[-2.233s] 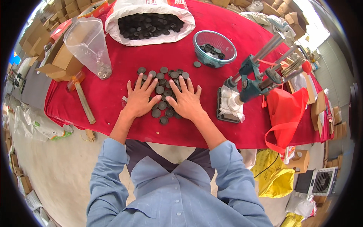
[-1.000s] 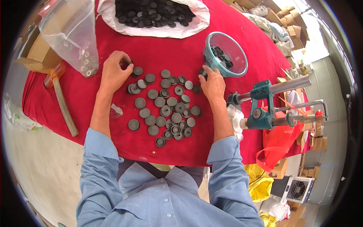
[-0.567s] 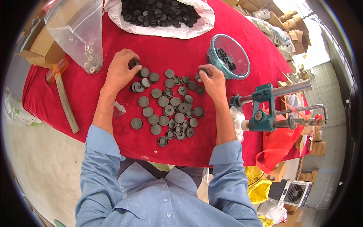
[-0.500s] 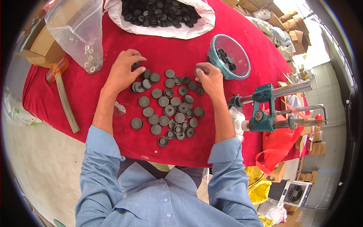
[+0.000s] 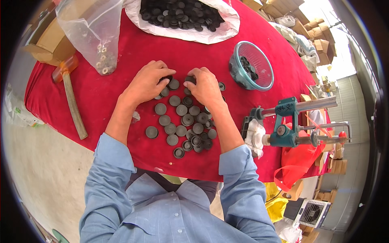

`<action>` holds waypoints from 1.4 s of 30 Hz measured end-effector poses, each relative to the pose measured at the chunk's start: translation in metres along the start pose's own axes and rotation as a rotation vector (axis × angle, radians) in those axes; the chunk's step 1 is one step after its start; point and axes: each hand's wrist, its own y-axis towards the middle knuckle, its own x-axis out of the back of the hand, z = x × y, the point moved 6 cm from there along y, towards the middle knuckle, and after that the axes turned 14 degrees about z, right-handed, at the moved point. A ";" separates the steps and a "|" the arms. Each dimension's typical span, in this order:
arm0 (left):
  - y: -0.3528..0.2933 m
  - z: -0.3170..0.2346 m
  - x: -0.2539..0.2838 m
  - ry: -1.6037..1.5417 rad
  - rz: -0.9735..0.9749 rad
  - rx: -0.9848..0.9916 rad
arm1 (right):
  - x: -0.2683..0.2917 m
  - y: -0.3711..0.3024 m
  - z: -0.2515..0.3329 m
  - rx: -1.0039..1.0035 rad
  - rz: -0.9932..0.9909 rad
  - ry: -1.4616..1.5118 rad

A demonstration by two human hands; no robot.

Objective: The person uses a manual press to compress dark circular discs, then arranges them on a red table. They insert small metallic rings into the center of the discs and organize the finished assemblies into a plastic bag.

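Observation:
Many round dark grey caps (image 5: 160, 108) lie loosely spread over the red cloth in front of me, some turned cup side up. At the far side of this spread, my left hand (image 5: 149, 82) pinches a black round cap (image 5: 167, 77) between thumb and fingers. Close by on its right, my right hand (image 5: 204, 87) holds another dark round cap (image 5: 190, 79) in its fingertips. A small gap separates the two held caps. Part of the spread is hidden under my right hand and wrist.
Beyond the hands lies a white sack (image 5: 233, 25) of black caps. A blue-green basket (image 5: 265, 83) with caps stands right, near a green hand press (image 5: 285, 135). On the left are a mallet (image 5: 73, 106), a clear bag (image 5: 87, 38) of small rings and a cardboard box (image 5: 52, 44).
My hands have come together: the right moved left, away from the basket, with its cap, and the left moved right. The whole view has shifted slightly.

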 end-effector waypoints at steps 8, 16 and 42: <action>0.004 0.009 0.002 0.037 -0.051 0.166 | 0.015 0.009 -0.006 0.098 -0.199 0.126; 0.005 -0.012 0.005 0.014 -0.142 -0.018 | 0.016 -0.032 0.022 0.282 -0.043 -0.088; 0.007 -0.009 -0.009 -0.295 0.068 0.010 | 0.025 -0.083 -0.062 -0.090 0.028 0.824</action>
